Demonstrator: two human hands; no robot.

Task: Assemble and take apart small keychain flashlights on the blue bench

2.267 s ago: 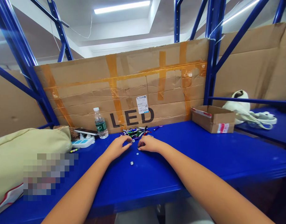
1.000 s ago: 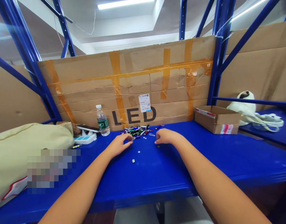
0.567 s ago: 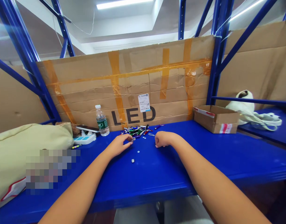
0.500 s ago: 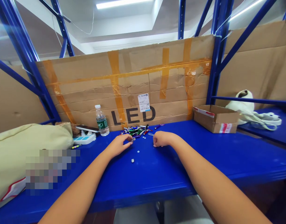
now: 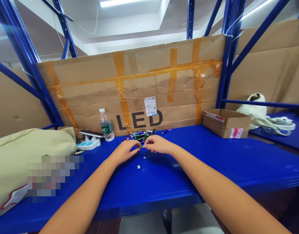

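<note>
My left hand is closed in a pinch on a small silvery piece, too small to name. My right hand meets it from the other side, thumb and fingertips pinched together at the same spot; what they grip is too small to make out. Just behind both hands lies a pile of small coloured metallic tubes, some with metal clips. Nearer me on the blue table rest a tiny pale disc and a round silvery piece.
A water bottle stands behind left, beside a white power strip and a phone. A pale yellow bag covers the left side. At the back right sits an open cardboard box. Tall cardboard closes the rear.
My right hand has moved left from the table to my left hand, and their fingertips now meet. My left hand has stayed nearly in place.
</note>
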